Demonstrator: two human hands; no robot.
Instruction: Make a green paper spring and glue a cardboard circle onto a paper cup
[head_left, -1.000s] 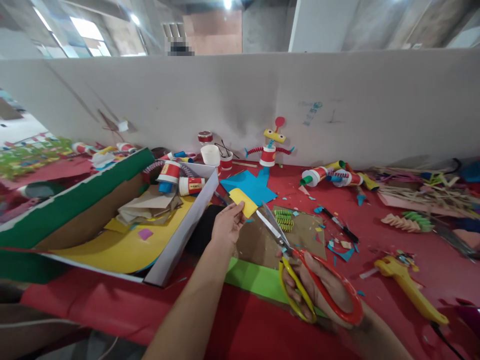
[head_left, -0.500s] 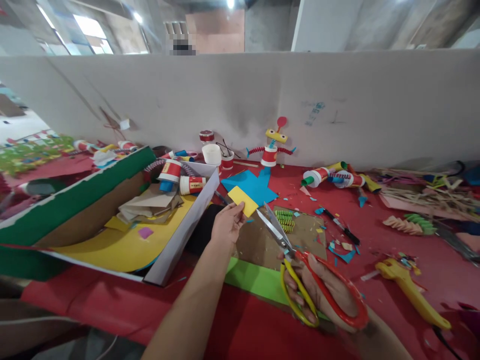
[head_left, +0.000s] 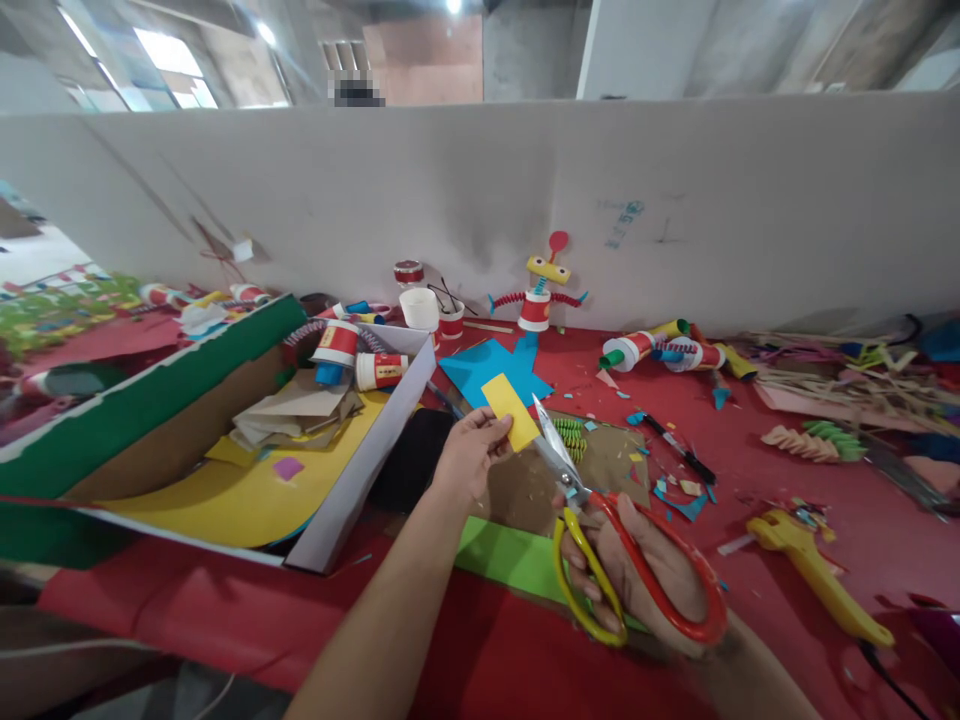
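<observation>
Between the thumb and fingers of my left hand (head_left: 472,455) is a small yellow paper rectangle (head_left: 508,408), held up over the table. My right hand (head_left: 630,570) grips a pair of scissors (head_left: 566,475) by one red and one yellow handle loop. The blades are parted, and the lower one reaches the paper's lower right edge; whether it touches I cannot tell. Beneath them lie a brown cardboard sheet (head_left: 517,495), a green-and-yellow folded paper spring (head_left: 571,438) and a green paper strip (head_left: 510,555). Blue paper (head_left: 487,370) lies just behind.
At left stands an open box (head_left: 360,480) with paper and cup pieces. A paper-cup figure (head_left: 535,310) stands by the white partition (head_left: 337,190). To the right lie a yellow glue gun (head_left: 821,575), a black pen-like cutter (head_left: 679,448), scraps and more cup figures (head_left: 637,350).
My left hand has turned the yellow paper steeper and moved it right, towards the scissors. The scissor blades have swung more upright and come up beside the paper.
</observation>
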